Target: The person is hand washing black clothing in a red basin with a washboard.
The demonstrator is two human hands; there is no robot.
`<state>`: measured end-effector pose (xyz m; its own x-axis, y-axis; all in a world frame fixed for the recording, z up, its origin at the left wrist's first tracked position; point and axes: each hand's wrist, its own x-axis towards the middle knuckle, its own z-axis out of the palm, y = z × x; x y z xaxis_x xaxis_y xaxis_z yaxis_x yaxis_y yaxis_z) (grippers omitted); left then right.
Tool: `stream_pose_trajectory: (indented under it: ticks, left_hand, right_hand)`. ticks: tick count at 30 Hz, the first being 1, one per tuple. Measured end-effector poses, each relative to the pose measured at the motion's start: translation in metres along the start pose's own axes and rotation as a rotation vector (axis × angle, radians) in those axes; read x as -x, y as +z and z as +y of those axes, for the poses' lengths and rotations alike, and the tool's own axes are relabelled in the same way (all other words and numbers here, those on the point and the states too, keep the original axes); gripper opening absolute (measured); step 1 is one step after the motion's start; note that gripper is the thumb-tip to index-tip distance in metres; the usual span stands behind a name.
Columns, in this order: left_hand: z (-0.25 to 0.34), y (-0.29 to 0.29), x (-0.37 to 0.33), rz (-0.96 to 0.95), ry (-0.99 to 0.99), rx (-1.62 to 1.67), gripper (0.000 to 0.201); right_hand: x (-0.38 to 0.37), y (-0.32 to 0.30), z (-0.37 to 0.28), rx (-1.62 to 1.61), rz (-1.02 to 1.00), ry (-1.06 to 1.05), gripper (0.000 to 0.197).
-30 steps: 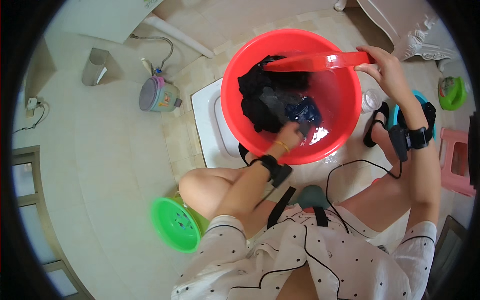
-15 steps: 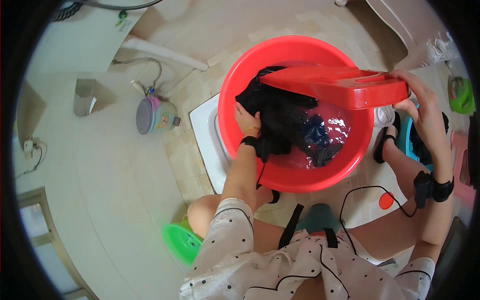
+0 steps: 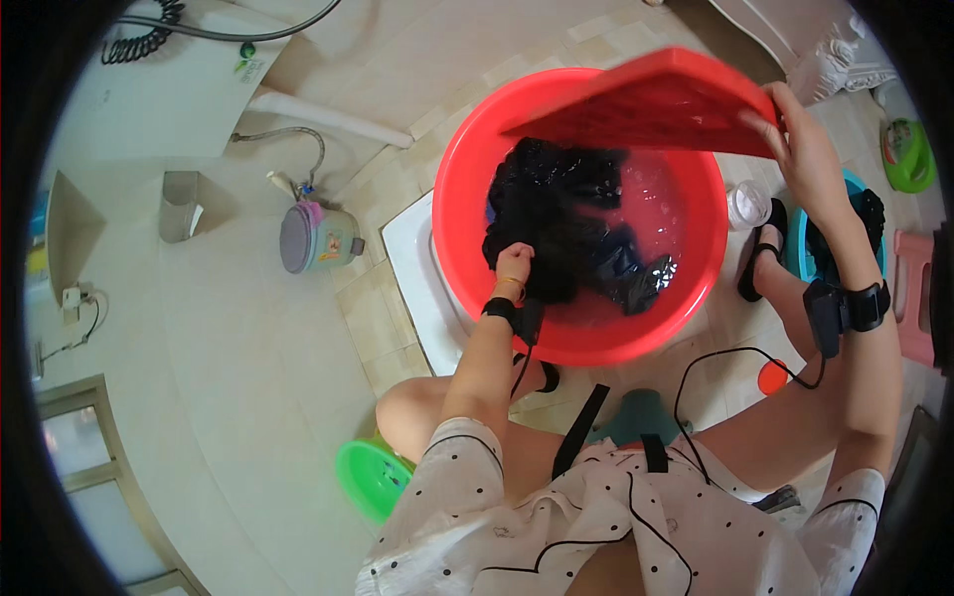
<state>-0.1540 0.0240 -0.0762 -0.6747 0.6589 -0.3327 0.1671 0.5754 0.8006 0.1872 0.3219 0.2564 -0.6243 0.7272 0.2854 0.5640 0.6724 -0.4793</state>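
Dark clothes point(image 3: 561, 189) sit soaked in soapy water point(image 3: 651, 184) inside the red tub point(image 3: 712, 263), bunched toward its left half. Left hand point(image 3: 514, 261) is clenched at the pile's near-left edge, apparently on a fold; exact pinch hidden. Red board point(image 3: 651, 104) is tilted above the tub's far side; right hand point(image 3: 803, 149) grasps its right end. Can't tell whether its left end touches the rim.

Judgement: a firm handful beats a fingertip pinch, since wet cloth is heavy and slippery. The one-ended hold lets the board twist, so its far end wants rim support. Low, slow pulls limit splashing. Cable point(image 3: 715, 356) by the right forearm needs slack, away from water. Glass jar point(image 3: 747, 205) stands just outside the rim; mind the elbow.
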Motion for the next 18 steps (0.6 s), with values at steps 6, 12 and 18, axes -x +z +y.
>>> stream_pose_trajectory:
  ticks: [6, 12, 18]
  left_hand:
    - [0.047, 0.034, 0.065, -0.183, 0.182, -0.332, 0.02]
    - [0.082, 0.039, 0.079, -0.176, 0.145, -0.755, 0.019]
    - [0.119, 0.046, 0.038, 0.374, 0.248, -0.603, 0.041]
  right_hand:
    - [0.008, -0.028, 0.002, -0.213, 0.43, 0.043, 0.037]
    - [0.018, -0.028, 0.002, -0.122, 0.355, 0.179, 0.037]
    - [0.025, -0.033, -0.009, -0.091, 0.329, 0.017, 0.03]
